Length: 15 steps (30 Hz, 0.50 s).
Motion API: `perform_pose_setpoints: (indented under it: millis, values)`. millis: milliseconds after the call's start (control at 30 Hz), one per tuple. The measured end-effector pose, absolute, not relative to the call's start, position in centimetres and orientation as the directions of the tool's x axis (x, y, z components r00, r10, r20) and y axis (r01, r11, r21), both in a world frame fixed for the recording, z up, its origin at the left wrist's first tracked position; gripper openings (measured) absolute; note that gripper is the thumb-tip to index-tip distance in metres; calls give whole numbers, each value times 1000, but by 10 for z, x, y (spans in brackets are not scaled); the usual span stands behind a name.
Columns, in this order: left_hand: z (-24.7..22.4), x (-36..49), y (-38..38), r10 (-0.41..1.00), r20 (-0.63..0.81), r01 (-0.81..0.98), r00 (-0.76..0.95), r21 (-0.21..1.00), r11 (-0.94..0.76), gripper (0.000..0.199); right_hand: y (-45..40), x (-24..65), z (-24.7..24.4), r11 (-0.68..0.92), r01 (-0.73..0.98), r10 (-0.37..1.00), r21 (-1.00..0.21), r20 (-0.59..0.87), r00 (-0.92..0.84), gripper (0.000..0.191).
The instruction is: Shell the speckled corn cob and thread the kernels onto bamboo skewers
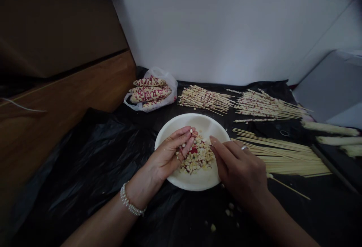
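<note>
A white bowl holds loose cream and dark red corn kernels. Over its left side, my left hand pinches a pale corn kernel at the fingertips; a few more kernels show by its curled fingers. At the bowl's right rim my right hand is closed around a thin wooden skewer, whose tail sticks out behind the hand towards the lower right. Pale kernels show at the right fingertips, and the middle of the skewer is hidden by the hand.
Corn cobs lie in a plastic bag at the back left. Two piles of kernel-threaded skewers sit behind the bowl. Bare skewers and stripped cobs lie at the right. Black plastic sheeting covers the surface, with stray kernels in front.
</note>
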<state>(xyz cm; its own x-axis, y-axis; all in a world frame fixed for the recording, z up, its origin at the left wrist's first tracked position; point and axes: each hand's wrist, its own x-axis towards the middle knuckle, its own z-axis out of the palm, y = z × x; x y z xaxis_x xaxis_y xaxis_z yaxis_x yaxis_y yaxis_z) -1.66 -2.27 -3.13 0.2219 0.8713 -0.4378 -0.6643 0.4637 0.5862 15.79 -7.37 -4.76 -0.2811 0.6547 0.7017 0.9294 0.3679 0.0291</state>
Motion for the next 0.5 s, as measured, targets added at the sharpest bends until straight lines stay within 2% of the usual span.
perform_pose_setpoints:
  millis: [500]
  values:
    - [-33,-17,-21,871,-457,-697,181,564,442,21,-72,158,-46,355,934,649,51,705,-285,30]
